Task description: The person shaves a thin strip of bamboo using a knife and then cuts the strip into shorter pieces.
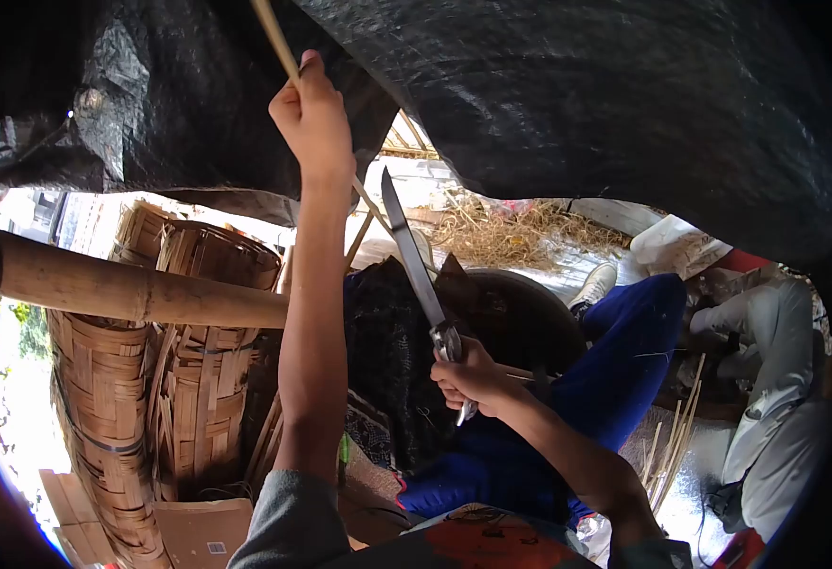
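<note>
Raised near the top centre, my left hand [313, 119] is closed round a thin bamboo strip [277, 40]. The strip runs up out of view and down behind my forearm, reappearing beside the knife blade. My right hand [473, 379] grips the metal handle of a long knife [409, 248] in front of my lap. Its blade points up and slightly left, and the strip passes close to it; whether they touch I cannot tell. Dark cloth [387, 351] lies left of the knife, over my blue trousers [624, 332].
A thick bamboo pole [141, 289] crosses the left side before tall woven baskets [108, 389]. Black sheeting [605, 104] hangs overhead. Shavings [501, 232] lie ahead. At right sits another person in grey trousers [767, 332], near thin strips [672, 446].
</note>
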`<action>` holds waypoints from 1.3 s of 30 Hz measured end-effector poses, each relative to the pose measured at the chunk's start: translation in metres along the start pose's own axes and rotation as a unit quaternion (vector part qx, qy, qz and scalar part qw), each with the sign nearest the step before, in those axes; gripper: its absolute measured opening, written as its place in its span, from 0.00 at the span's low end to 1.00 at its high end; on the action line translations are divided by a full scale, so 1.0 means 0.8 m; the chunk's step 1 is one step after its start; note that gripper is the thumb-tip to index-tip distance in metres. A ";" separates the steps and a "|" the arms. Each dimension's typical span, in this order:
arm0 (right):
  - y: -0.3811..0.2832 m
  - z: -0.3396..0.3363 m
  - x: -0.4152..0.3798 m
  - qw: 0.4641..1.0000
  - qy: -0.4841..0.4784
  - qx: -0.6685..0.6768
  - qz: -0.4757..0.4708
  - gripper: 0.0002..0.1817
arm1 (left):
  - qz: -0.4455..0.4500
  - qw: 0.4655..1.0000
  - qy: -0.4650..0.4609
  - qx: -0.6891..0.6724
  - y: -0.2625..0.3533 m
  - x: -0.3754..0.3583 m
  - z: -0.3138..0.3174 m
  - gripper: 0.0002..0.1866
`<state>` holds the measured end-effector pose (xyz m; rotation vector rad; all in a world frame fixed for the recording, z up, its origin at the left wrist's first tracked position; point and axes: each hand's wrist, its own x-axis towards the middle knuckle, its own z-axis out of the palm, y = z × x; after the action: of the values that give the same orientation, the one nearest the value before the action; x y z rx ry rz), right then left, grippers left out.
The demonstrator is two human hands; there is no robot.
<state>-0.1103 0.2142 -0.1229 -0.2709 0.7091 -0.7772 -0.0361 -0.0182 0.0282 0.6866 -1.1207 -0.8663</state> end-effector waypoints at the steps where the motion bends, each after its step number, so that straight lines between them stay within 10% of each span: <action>1: 0.005 -0.008 0.002 0.999 0.037 -0.026 -0.020 0.10 | 0.002 0.999 0.039 0.014 0.001 0.003 0.002 0.24; 11: -0.087 0.032 -0.059 0.980 0.036 -0.084 -0.178 0.11 | -0.044 0.982 -0.175 -0.063 0.007 0.006 -0.027 0.22; 15: -0.030 0.014 -0.019 0.994 0.036 -0.058 -0.083 0.08 | -0.044 0.970 -0.229 -0.072 0.003 0.002 -0.018 0.21; 21: -0.011 -0.050 -0.001 0.994 0.094 -0.052 0.023 0.08 | -0.080 0.975 -0.190 -0.087 0.010 0.017 -0.053 0.22; 28: -0.092 -0.010 -0.050 0.967 0.109 -0.168 -0.160 0.09 | -0.061 0.973 -0.198 -0.102 0.020 0.031 -0.075 0.25; 39: -0.067 -0.039 -0.081 0.974 0.143 -0.119 -0.130 0.07 | -0.144 0.959 -0.213 -0.122 0.028 0.011 -0.078 0.25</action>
<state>-0.1930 0.2243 -0.0896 -0.4822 1.0569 -0.9940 0.0305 -0.0115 0.0321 0.4715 -1.2814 -1.4259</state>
